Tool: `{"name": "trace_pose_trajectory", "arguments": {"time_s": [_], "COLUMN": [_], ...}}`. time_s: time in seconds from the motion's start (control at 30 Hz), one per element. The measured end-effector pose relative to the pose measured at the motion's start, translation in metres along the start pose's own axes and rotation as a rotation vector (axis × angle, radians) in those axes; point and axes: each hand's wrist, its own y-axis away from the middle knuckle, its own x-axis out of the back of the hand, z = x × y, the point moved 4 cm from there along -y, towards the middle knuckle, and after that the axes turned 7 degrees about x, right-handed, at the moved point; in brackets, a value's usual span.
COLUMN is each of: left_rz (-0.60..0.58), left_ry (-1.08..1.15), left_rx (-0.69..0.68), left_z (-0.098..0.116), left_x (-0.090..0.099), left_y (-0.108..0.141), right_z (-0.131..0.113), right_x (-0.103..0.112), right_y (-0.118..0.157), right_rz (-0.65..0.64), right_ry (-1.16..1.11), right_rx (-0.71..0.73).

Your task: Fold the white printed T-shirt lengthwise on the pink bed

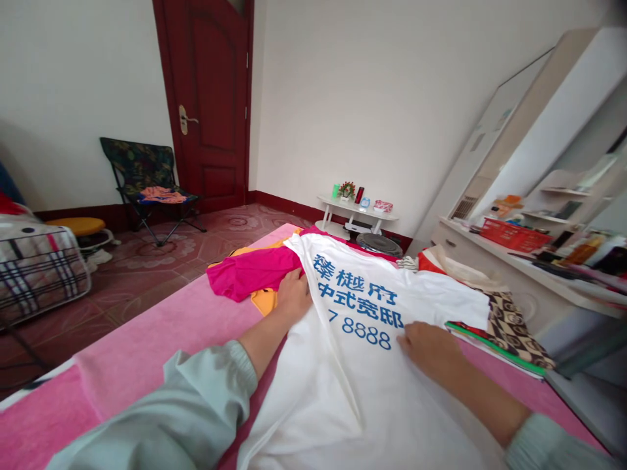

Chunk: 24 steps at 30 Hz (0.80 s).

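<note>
A white T-shirt point(372, 385) with blue printed characters and digits lies spread on a pink blanket point(142, 339), its left side folded inward along a diagonal crease. My left hand point(292, 297) is at the shirt's left edge near the shoulder, fingers bent against the fabric; what they grip is hidden. On the right of the print, my right hand point(426, 346) is closed on the white cloth, fingers curled. Magenta cloth point(255, 271) and yellow cloth point(264, 301) lie under and beside the shirt's left shoulder.
Patterned brown cloth point(519, 326) lies right of the shirt. A dresser point(539, 267) with a red basket point(514, 235) stands at the right. Beyond the bed are a low white table point(357, 207), a folding chair point(142, 173) and a yellow stool point(78, 226).
</note>
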Motion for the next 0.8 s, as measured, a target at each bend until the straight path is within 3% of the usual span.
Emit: {"name": "trace_pose_trajectory", "arguments": {"time_s": [0.07,0.2,0.33,0.43,0.57,0.67,0.73,0.8], "left_rz": [-0.034,-0.105,-0.123,-0.117,-0.168,-0.199,-0.184,-0.132], "left_ry": [-0.038,-0.061,-0.061,-0.053,-0.076,-0.071,-0.046,-0.019], "left_rx": [-0.001,0.039,0.029,0.023,0.029,0.035,0.022,-0.015], "left_z": [0.004,0.004,0.002,0.002,0.002,0.002,0.003,0.006], "left_x": [-0.002,-0.006,-0.009,-0.010,-0.012,-0.013,-0.010,-0.003], "left_y": [0.002,0.001,0.001,0.000,-0.002,-0.001,0.000,0.002], "right_z": [-0.019,-0.091,-0.171,-0.206,-0.220,-0.217,-0.203,-0.174], "right_x": [0.023,0.068,0.078,0.073,0.058,0.054,0.058,0.065], "right_y": [-0.037,-0.114,-0.173,-0.202,-0.226,-0.241,-0.252,-0.263], "right_rz": [-0.035,0.198,0.269,0.284,0.282,0.303,0.347,0.416], "right_ry": [-0.073,-0.347,-0.421,-0.409,-0.493,-0.561,-0.619,-0.699], "right_rx": [0.054,0.270,0.456,0.420,0.240,0.188,0.134,0.028]}}
